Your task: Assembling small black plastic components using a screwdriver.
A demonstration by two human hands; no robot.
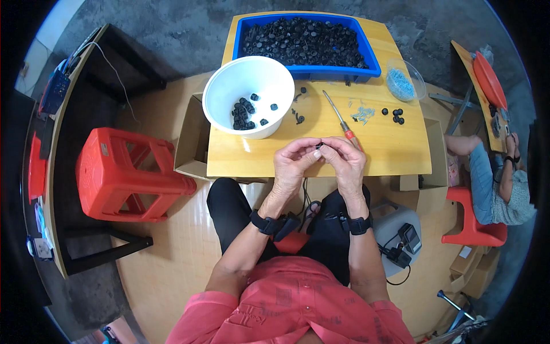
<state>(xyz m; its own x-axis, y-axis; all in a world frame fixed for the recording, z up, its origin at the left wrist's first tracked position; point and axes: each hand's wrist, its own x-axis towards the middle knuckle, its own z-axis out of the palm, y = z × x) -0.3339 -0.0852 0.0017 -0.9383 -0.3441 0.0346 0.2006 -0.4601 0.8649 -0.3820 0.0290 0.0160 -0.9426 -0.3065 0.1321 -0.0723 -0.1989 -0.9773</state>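
Close together over the table's near edge, my left hand and my right hand pinch a small black plastic part between their fingertips. The fingers cover most of it. A screwdriver with a red handle lies just beyond my right hand, its shaft pointing away. Beside it is a small pile of silvery screws. Several round black parts sit to the right of the screws. The white bucket at the left holds several black pieces on its bottom.
A blue tray full of black parts stands at the table's far side. Right of it is a clear tub of light-blue bits. Loose black scraps lie mid-table. A red stool stands left; another person sits far right.
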